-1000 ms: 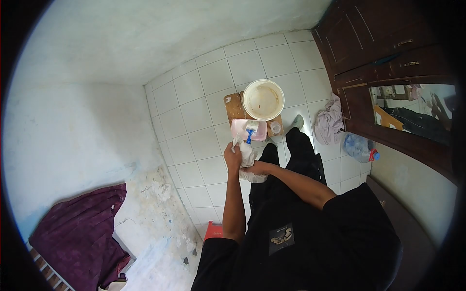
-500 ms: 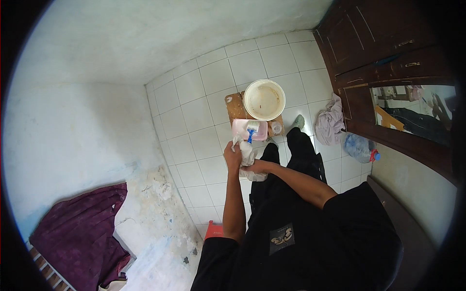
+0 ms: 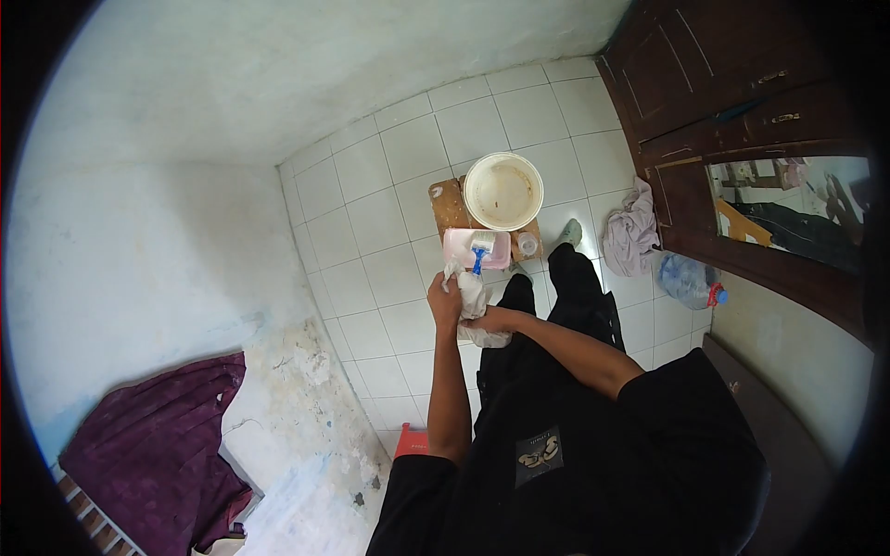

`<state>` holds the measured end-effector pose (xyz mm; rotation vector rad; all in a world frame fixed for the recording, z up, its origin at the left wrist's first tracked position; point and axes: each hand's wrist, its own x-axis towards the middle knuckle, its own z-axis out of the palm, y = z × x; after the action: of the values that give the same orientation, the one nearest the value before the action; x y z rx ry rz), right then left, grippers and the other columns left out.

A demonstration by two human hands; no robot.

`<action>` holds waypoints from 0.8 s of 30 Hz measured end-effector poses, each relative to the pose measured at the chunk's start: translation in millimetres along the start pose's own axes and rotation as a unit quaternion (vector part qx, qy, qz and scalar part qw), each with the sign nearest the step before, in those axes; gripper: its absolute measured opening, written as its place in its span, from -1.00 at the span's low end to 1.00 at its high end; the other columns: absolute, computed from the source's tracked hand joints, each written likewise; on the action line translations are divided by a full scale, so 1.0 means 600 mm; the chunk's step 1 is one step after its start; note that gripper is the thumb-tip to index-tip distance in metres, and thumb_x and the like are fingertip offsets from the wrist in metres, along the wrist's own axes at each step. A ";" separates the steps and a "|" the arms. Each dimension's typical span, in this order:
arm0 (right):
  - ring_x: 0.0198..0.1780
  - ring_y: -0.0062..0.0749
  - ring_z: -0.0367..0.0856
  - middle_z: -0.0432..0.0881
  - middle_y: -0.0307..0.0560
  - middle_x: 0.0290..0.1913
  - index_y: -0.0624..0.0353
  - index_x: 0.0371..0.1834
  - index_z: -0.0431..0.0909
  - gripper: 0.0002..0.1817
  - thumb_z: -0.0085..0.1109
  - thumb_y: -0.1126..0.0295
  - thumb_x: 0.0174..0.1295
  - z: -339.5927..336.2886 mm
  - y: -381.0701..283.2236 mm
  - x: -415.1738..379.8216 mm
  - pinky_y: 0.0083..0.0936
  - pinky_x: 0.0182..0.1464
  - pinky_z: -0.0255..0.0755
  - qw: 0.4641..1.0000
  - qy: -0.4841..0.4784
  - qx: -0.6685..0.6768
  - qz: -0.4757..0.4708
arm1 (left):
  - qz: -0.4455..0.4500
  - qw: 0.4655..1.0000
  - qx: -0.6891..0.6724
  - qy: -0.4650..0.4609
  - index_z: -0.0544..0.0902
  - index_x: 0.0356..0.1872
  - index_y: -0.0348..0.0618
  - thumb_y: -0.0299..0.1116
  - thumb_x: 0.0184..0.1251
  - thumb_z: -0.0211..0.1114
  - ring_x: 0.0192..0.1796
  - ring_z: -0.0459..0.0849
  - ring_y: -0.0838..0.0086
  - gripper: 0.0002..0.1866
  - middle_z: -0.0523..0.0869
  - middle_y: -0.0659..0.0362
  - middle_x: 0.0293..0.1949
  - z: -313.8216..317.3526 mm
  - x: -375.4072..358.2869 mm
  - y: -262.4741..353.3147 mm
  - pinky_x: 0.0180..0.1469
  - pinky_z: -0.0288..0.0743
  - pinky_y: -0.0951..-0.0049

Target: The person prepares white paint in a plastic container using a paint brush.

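A crumpled whitish cloth (image 3: pixel 472 295) hangs between my hands, in front of my legs. My left hand (image 3: pixel 445 295) is closed on its upper left part. Lower down, my right hand (image 3: pixel 494 320) grips the same cloth, its fingers partly hidden by the folds. Just beyond the cloth is a pink tray (image 3: pixel 453 248), with a white-headed, blue-handled paint brush or roller (image 3: pixel 479 252) lying in it; its lower handle end is close to the cloth. A small clear cup (image 3: pixel 527 244) stands to the right of the tray.
A white bucket (image 3: pixel 503 222) stands on a low wooden board (image 3: pixel 447 206) behind the tray. Rightward lie a crumpled pale cloth (image 3: pixel 632 232) and a large clear water bottle (image 3: pixel 684 281) beside a dark wooden cabinet (image 3: pixel 691 83). A red object (image 3: pixel 411 442) and a purple curtain (image 3: pixel 153 445) are at left.
The view has shifted very slightly. Both hands keep the same hold on the cloth, and the tray, brush or roller and bucket stay in place.
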<state>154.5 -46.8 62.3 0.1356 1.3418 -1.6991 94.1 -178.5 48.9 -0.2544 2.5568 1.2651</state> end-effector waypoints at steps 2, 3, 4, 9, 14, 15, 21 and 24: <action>0.21 -0.25 0.42 0.48 -0.03 0.23 0.10 0.37 0.28 -0.36 0.14 0.06 0.30 0.001 0.010 0.007 -0.40 0.26 0.23 0.999 -0.006 0.021 -0.027 | -0.004 1.000 -0.001 0.000 0.64 -0.13 -0.33 -0.33 0.29 0.16 -0.23 0.70 0.10 -0.73 0.71 -0.14 -0.30 0.001 0.000 -0.002 -0.13 0.51 0.26; 0.21 -0.25 0.42 0.48 -0.03 0.23 0.10 0.37 0.28 -0.36 0.14 0.06 0.30 0.002 0.009 0.006 -0.40 0.26 0.23 0.999 -0.006 0.020 -0.028 | -0.008 1.000 -0.001 0.000 0.64 -0.13 -0.33 -0.33 0.29 0.16 -0.23 0.70 0.10 -0.73 0.71 -0.14 -0.30 0.000 0.000 -0.001 -0.12 0.51 0.26; 0.21 -0.25 0.43 0.49 -0.03 0.23 0.11 0.37 0.28 -0.37 0.14 0.06 0.30 0.003 0.008 0.005 -0.40 0.26 0.23 1.000 0.003 0.013 -0.023 | -0.007 1.000 -0.001 0.000 0.64 -0.13 -0.33 -0.33 0.29 0.16 -0.23 0.70 0.10 -0.73 0.71 -0.14 -0.30 0.000 0.000 0.000 -0.12 0.51 0.26; 0.21 -0.26 0.43 0.50 -0.05 0.22 0.12 0.36 0.29 -0.37 0.14 0.07 0.29 0.004 0.018 0.014 -0.40 0.25 0.24 1.000 0.014 0.003 -0.025 | 0.004 1.000 -0.002 0.001 0.63 -0.13 -0.34 -0.34 0.29 0.16 -0.22 0.70 0.10 -0.73 0.71 -0.15 -0.29 -0.001 0.001 -0.005 -0.11 0.51 0.26; 0.21 -0.27 0.43 0.50 -0.06 0.22 0.10 0.36 0.29 -0.37 0.15 0.06 0.28 0.005 0.021 0.017 -0.41 0.26 0.24 1.000 0.013 0.013 -0.016 | 0.000 1.000 -0.014 0.003 0.64 -0.13 -0.34 -0.35 0.29 0.16 -0.22 0.70 0.09 -0.73 0.71 -0.15 -0.29 0.001 0.003 -0.010 -0.12 0.51 0.26; 0.21 -0.27 0.43 0.50 -0.06 0.22 0.10 0.36 0.29 -0.37 0.15 0.06 0.28 0.004 0.020 0.017 -0.41 0.26 0.24 1.000 0.013 0.013 -0.016 | 0.000 1.000 -0.019 0.006 0.64 -0.13 -0.34 -0.36 0.29 0.16 -0.22 0.70 0.09 -0.73 0.71 -0.15 -0.29 0.000 0.002 -0.009 -0.12 0.51 0.26; 0.21 -0.28 0.43 0.50 -0.07 0.22 0.08 0.36 0.30 -0.36 0.17 0.05 0.27 0.003 0.021 0.017 -0.40 0.26 0.24 0.999 0.011 0.010 -0.034 | 0.003 1.000 -0.006 0.002 0.64 -0.14 -0.34 -0.35 0.29 0.16 -0.22 0.71 0.09 -0.74 0.71 -0.15 -0.29 -0.002 0.002 -0.007 -0.12 0.51 0.26; 0.21 -0.28 0.43 0.50 -0.07 0.21 0.08 0.35 0.30 -0.36 0.17 0.04 0.27 0.002 0.022 0.018 -0.40 0.25 0.25 0.999 0.003 0.007 -0.033 | -0.004 1.000 -0.016 0.004 0.64 -0.14 -0.34 -0.35 0.29 0.16 -0.22 0.71 0.08 -0.73 0.71 -0.15 -0.29 -0.001 0.001 -0.005 -0.12 0.51 0.25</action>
<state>158.3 -53.8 47.5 0.1050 1.3525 -1.7648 94.5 -180.9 46.9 -0.2762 2.5419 1.3063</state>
